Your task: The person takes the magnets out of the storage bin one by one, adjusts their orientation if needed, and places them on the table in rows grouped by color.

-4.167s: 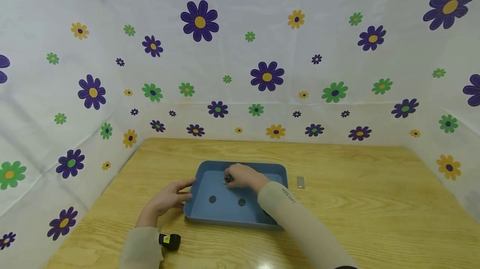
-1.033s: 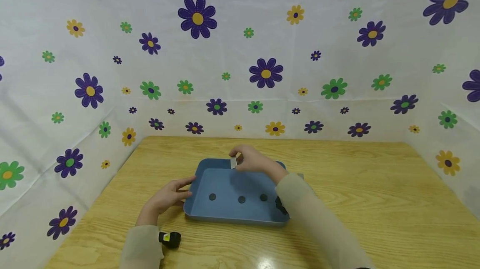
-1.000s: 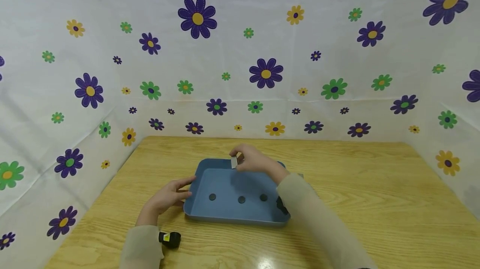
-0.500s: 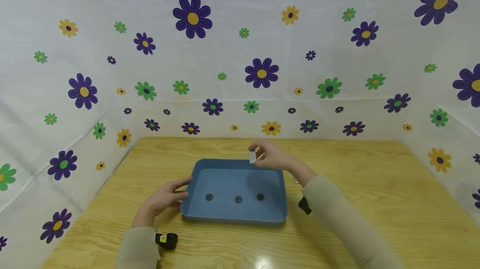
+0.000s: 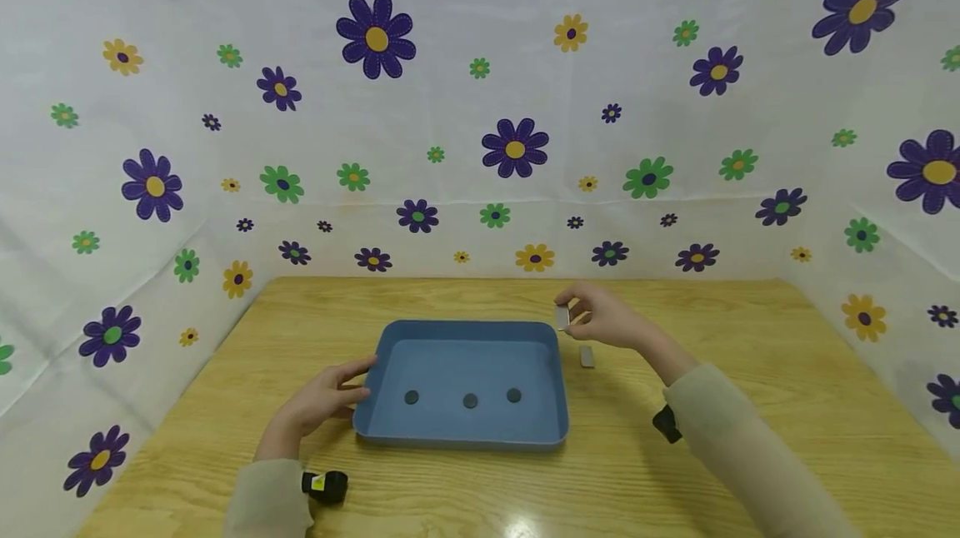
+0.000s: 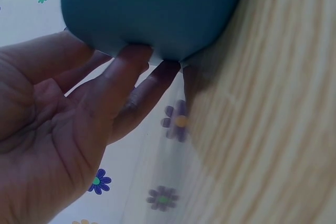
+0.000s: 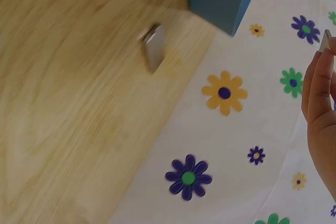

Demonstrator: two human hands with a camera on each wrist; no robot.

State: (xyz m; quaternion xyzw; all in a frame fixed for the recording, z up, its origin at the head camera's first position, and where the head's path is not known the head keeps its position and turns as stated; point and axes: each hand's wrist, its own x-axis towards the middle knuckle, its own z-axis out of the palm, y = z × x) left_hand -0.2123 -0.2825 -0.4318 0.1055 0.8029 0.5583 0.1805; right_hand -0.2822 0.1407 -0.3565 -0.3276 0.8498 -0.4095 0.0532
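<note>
My right hand point(image 5: 606, 323) pinches a small, flat, silvery rectangular piece point(image 5: 562, 318) between thumb and fingers, raised just past the back right corner of the blue tray point(image 5: 465, 442). A similar silvery piece point(image 5: 587, 356) lies on the table below that hand; in the right wrist view this silvery piece point(image 7: 154, 51) looks thin, as if made of stacked layers. Three dark round discs point(image 5: 470, 401) lie in a loose row inside the tray. My left hand point(image 5: 318, 401) rests its fingertips against the tray's left wall, the fingers extended.
The wooden table point(image 5: 675, 321) reaches back to a white flowered cloth point(image 5: 450, 105) that stands as a wall behind and at both sides. A black wrist device point(image 5: 326, 486) sits by the left sleeve, and another black device point(image 5: 666, 423) by the right.
My right hand has come up from inside the tray with the silvery piece and moved right, past the tray's right wall. The left hand stays at the tray. The head view has shifted slightly.
</note>
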